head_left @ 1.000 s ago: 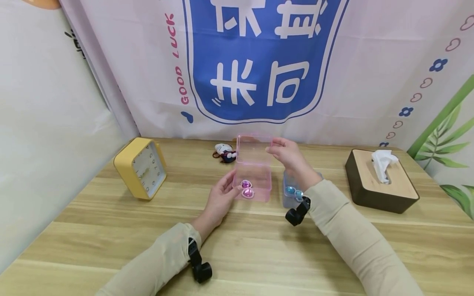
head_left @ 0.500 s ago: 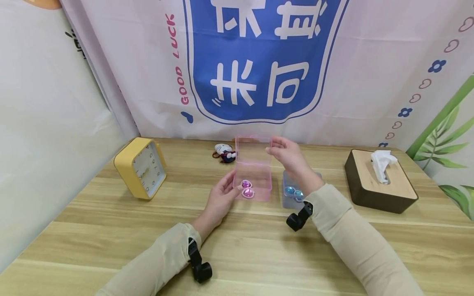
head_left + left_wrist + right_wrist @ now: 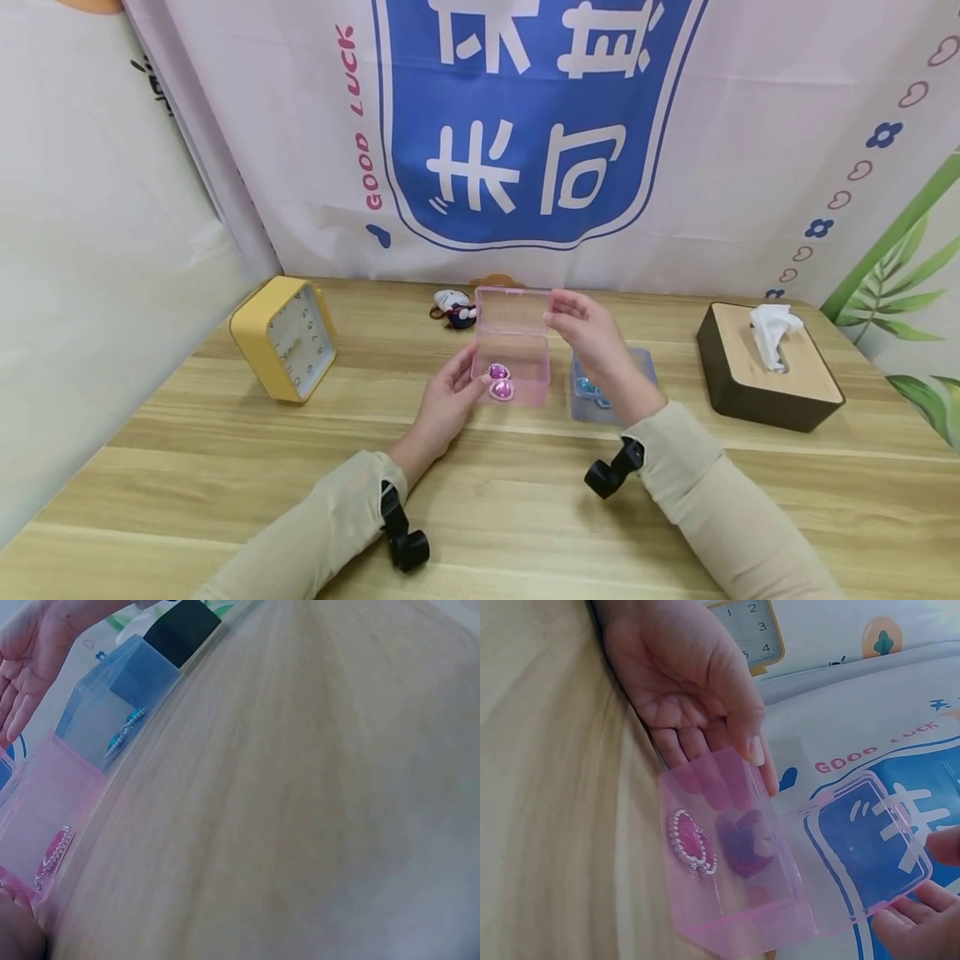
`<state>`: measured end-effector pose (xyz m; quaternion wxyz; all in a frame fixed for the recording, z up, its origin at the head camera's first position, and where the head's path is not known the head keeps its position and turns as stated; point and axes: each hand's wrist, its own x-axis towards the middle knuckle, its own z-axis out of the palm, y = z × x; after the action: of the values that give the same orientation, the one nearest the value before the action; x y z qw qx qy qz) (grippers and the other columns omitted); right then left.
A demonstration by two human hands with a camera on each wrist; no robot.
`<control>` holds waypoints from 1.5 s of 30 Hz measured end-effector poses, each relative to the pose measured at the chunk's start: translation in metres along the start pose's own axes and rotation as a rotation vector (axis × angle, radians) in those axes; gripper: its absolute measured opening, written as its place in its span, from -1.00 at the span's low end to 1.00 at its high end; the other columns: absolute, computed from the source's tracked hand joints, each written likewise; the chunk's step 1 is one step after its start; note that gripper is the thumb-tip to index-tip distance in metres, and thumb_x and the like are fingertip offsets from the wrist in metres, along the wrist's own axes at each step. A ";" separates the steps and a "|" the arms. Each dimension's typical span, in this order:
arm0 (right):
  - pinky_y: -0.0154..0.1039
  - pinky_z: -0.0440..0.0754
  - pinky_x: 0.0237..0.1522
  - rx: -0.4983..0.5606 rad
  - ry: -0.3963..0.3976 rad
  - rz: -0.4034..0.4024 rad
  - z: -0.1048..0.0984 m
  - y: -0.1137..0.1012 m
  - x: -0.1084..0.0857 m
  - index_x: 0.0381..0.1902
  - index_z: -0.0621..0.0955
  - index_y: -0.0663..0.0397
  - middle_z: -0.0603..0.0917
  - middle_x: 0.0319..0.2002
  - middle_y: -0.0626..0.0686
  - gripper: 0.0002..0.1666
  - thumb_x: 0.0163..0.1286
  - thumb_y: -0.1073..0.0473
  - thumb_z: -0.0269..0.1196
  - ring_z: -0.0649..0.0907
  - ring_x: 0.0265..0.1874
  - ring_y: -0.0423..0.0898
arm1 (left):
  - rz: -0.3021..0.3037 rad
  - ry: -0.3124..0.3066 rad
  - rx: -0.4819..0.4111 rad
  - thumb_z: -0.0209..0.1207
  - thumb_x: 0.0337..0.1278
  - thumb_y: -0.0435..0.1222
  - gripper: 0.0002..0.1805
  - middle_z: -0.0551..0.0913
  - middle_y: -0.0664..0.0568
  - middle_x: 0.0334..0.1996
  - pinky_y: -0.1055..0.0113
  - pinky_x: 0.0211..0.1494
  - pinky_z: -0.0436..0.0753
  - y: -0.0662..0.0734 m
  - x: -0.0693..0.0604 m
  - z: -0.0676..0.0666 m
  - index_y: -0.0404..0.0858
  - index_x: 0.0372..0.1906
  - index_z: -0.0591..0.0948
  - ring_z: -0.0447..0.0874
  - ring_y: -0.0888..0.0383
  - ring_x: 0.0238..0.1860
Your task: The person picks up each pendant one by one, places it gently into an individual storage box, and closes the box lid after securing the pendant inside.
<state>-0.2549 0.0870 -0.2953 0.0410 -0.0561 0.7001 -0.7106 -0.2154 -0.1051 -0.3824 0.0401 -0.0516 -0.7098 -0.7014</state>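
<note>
A clear pink plastic box (image 3: 532,392) stands on the table with its hinged lid (image 3: 513,310) raised at the back. Inside lie two magenta gem pieces with beaded edges (image 3: 501,390), towards the left side. My left hand (image 3: 444,404) holds the box's left wall, its fingers behind the wall in the right wrist view. At the lid's right edge, the fingers and thumb of my right hand (image 3: 592,337) pinch the rim. Beside the pink box is a clear blue box (image 3: 585,410), partly hidden by my right forearm, with teal gem pieces (image 3: 124,735) in it.
A yellow clock (image 3: 285,340) stands at the left of the wooden table (image 3: 480,517). Behind the pink box lies a small white and dark doll (image 3: 454,308). A tissue box (image 3: 772,367) is at the right, and a printed cloth (image 3: 300,167) hangs at the back.
My right hand has moved slightly down and towards me, and the lid's top edge has come lower with it. The left hand has stayed on the box.
</note>
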 end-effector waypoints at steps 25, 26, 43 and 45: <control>-0.10 0.24 0.37 0.042 0.046 0.001 0.012 0.025 -0.033 0.20 0.35 0.39 0.35 0.25 0.29 -0.52 0.37 0.26 0.03 0.34 0.27 0.09 | 0.011 0.006 0.035 0.14 0.06 -0.47 -0.35 0.24 -0.24 0.33 0.19 0.36 0.29 0.003 0.000 -0.001 -0.34 0.32 0.26 0.25 -0.13 0.32; -0.10 0.24 0.37 0.057 0.059 -0.004 0.013 0.026 -0.033 0.18 0.35 0.40 0.35 0.26 0.30 -0.53 0.38 0.26 0.02 0.33 0.28 0.10 | 0.014 0.006 0.033 0.13 0.06 -0.48 -0.36 0.25 -0.25 0.33 0.18 0.37 0.27 0.004 0.000 -0.001 -0.36 0.31 0.27 0.25 -0.13 0.32; -0.11 0.41 0.20 -0.020 0.191 0.003 0.040 0.048 -0.035 0.00 0.45 0.38 0.48 -0.08 0.17 -0.69 0.33 0.34 0.02 0.45 0.00 0.00 | 0.037 0.137 0.048 -0.05 0.33 -0.26 -0.58 0.42 -0.13 0.24 0.06 0.32 0.36 0.019 -0.006 -0.005 -0.22 0.25 0.40 0.37 -0.05 0.23; -0.10 0.40 0.23 -0.010 0.190 0.008 0.041 0.050 -0.036 0.01 0.44 0.40 0.47 -0.05 0.21 -0.68 0.32 0.36 0.00 0.44 0.02 0.02 | 0.047 0.146 0.051 -0.06 0.34 -0.27 -0.61 0.42 -0.10 0.25 0.08 0.33 0.34 0.019 -0.007 -0.004 -0.24 0.22 0.43 0.35 -0.03 0.25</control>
<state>-0.2151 0.0507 -0.3456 -0.0230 0.0144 0.7045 -0.7092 -0.2065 -0.1086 -0.3647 0.1094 -0.0158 -0.7213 -0.6837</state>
